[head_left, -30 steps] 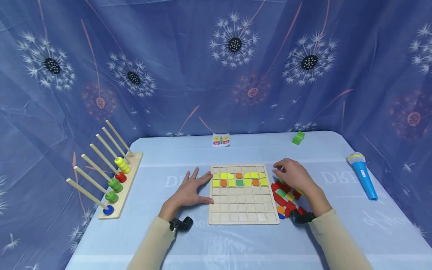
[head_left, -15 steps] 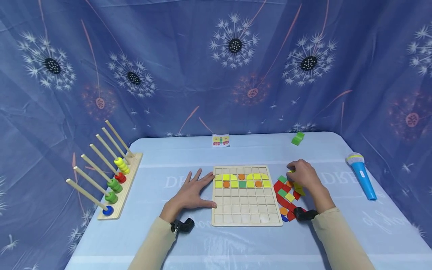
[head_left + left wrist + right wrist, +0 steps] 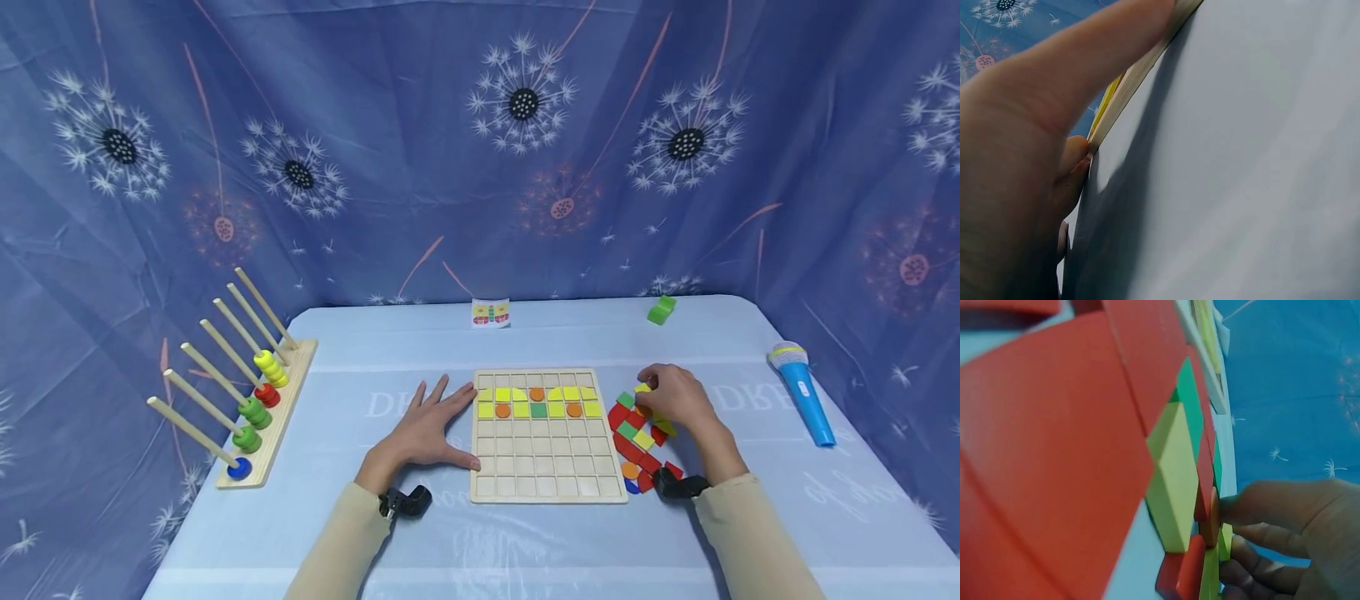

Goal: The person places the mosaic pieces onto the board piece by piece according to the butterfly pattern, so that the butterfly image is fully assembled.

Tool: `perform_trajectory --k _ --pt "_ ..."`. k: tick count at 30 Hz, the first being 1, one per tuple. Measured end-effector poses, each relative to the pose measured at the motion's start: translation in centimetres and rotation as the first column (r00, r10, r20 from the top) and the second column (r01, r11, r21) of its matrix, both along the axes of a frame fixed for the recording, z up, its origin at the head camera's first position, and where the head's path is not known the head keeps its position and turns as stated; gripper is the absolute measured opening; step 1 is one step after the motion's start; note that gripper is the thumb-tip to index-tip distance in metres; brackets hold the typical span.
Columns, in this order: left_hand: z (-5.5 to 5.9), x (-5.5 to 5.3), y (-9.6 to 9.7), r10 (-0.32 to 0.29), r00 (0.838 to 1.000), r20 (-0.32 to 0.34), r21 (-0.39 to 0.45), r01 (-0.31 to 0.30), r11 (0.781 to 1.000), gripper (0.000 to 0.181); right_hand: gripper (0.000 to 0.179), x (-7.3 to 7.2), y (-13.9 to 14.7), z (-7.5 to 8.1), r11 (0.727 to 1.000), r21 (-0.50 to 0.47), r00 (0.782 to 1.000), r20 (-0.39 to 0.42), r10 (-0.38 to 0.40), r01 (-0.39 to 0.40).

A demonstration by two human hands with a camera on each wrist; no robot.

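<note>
A square wooden grid board lies on the table. Yellow tiles, orange discs and one green square fill much of its second and third rows. My left hand is spread at the board's left side, thumb and a fingertip touching the edge. Over the far end of a heap of loose tiles, my right hand has its fingers bent. Its thumb tip meets an orange disc in the right wrist view, with the other fingertips right at a yellow tile. I cannot tell whether it pinches either.
To the left stands a wooden bead stacker with upright pegs and coloured beads. A small butterfly pattern card lies at the back edge. Further right are a green block and a blue toy microphone.
My right hand has drawn back rightward from beside the board's upper right corner to the heap's far end. The board has shifted slightly right in view; my left hand stays at its edge.
</note>
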State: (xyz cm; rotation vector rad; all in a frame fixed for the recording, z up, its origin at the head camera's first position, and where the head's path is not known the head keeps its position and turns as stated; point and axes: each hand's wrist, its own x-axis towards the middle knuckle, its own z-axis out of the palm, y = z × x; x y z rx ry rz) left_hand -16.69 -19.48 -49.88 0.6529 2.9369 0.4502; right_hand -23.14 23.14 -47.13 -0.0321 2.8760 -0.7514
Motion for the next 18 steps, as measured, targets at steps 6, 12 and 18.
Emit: perform_trajectory --k 6,12,18 --pt "-0.1 0.0 -0.1 -0.002 1.0 -0.002 -0.001 0.002 1.0 0.124 0.048 -0.1 -0.3 0.0 0.999 -0.013 0.998 -0.053 0.033 -0.033" --pt "0.0 -0.1 -0.1 -0.001 1.0 -0.012 0.002 0.001 1.0 0.123 0.045 -0.1 -1.0 0.0 0.992 -0.068 0.99 -0.106 0.094 -0.102" --pt "-0.1 0.0 0.0 -0.003 1.0 -0.003 0.011 0.003 1.0 0.123 0.039 0.0 -0.8 -0.1 0.996 -0.012 0.992 -0.097 0.084 -0.086"
